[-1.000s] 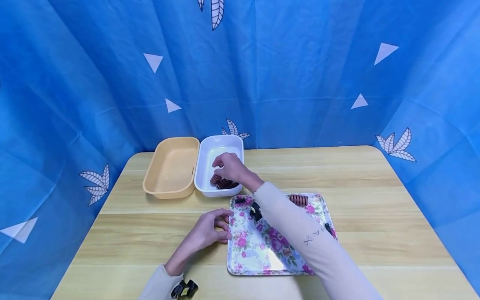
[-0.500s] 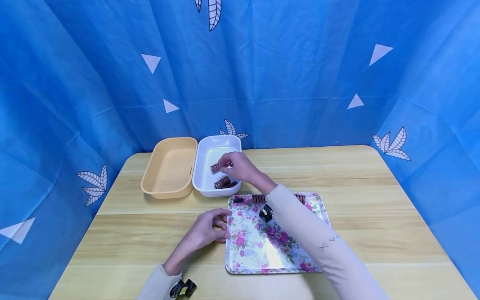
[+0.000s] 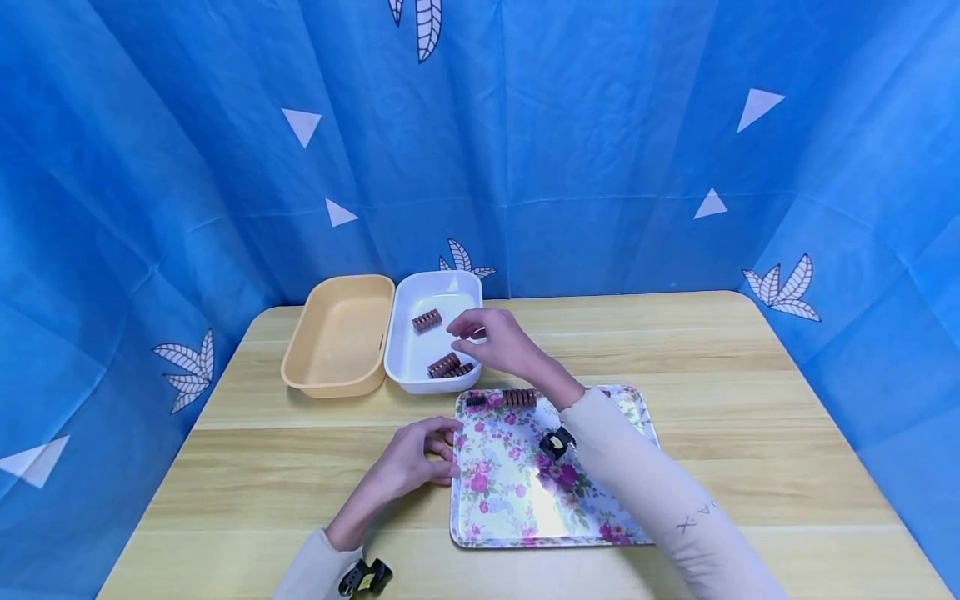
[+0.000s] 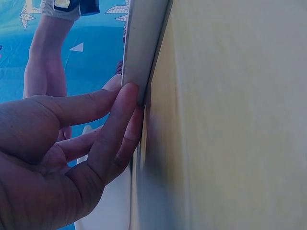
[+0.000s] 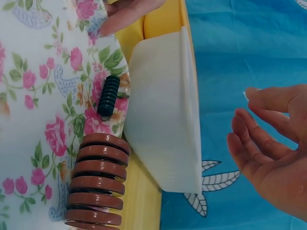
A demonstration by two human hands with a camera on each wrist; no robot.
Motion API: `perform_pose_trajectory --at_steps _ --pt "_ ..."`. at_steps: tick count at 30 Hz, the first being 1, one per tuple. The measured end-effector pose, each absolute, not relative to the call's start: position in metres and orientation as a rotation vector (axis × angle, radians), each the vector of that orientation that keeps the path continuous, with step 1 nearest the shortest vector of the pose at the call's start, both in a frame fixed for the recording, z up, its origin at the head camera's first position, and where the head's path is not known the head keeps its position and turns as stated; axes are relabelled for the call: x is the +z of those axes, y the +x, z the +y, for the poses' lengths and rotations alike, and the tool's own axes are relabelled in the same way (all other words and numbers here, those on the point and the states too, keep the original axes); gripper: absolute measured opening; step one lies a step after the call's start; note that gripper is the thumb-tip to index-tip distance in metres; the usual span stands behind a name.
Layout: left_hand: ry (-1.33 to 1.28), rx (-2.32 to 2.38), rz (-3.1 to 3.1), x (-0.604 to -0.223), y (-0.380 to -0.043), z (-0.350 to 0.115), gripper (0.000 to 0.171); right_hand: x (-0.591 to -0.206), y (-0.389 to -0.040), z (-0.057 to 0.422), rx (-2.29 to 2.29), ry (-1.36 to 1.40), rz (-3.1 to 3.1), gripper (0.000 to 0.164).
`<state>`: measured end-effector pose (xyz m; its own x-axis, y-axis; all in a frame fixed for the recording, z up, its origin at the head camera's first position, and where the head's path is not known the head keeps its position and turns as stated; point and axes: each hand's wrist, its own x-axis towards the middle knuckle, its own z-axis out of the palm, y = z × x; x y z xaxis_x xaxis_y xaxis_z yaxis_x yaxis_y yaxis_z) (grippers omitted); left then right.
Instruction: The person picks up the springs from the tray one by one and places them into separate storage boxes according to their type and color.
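My left hand (image 3: 416,457) holds the left rim of a flowered tray (image 3: 495,508); in the left wrist view its thumb and fingertips (image 4: 125,98) are against the rim. My right hand (image 3: 501,342) is over the right side of a white bin (image 3: 405,367), fingers loosely bent and apart, with nothing between them in the right wrist view. One brown coil spring (image 3: 427,321) lies alone in the bin, and more brown springs (image 3: 444,365) lie near its front corner. On the tray's back edge are a large brown spring (image 5: 98,182) and a small dark green spring (image 5: 109,96).
A yellow bin (image 3: 341,333) stands against the white bin's left side. Both bins are at the back of the wooden table (image 3: 750,433). A blue curtain (image 3: 600,150) surrounds the table. The right forearm (image 3: 645,475) crosses above the tray and hides part of it.
The right hand lifted a brown spring from the pile in the white bin, set it farther back there and let go. It then drew back rightward. The left hand stayed on the tray.
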<state>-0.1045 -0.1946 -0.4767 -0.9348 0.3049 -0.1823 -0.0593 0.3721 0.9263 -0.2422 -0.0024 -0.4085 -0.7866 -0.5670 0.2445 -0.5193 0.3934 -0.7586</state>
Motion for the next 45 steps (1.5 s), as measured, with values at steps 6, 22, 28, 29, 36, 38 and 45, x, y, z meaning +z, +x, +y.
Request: perform_pose_trajectory --at_steps 6,22,28,29,36,38,45 --pt "0.206 1.574 2.312 -0.477 -0.105 -0.194 0.061 -0.406 -0.23 0.008 -1.422 -1.033 2.583 0.02" --pt "0.22 1.555 2.329 -0.476 -0.106 -0.194 0.061 -0.413 -0.2 0.025 -1.474 -0.997 2.575 0.025" --pt "0.224 1.561 2.326 -0.475 -0.106 -0.195 0.061 -0.421 -0.194 0.032 -1.476 -0.995 2.555 0.023" --pt "0.228 1.564 2.323 -0.475 -0.105 -0.195 0.061 -0.422 -0.194 0.033 -1.481 -0.994 2.554 0.022" --pt "0.225 1.573 2.318 -0.477 -0.104 -0.197 0.061 -0.433 -0.19 0.036 -1.464 -1.01 2.555 0.022" --pt "0.232 1.561 2.328 -0.478 -0.105 -0.197 0.061 -0.437 -0.189 0.038 -1.443 -1.011 2.547 0.022" --pt "0.265 1.544 2.36 -0.477 -0.107 -0.199 0.059 -0.446 -0.187 0.041 -1.338 -1.039 2.544 0.019"
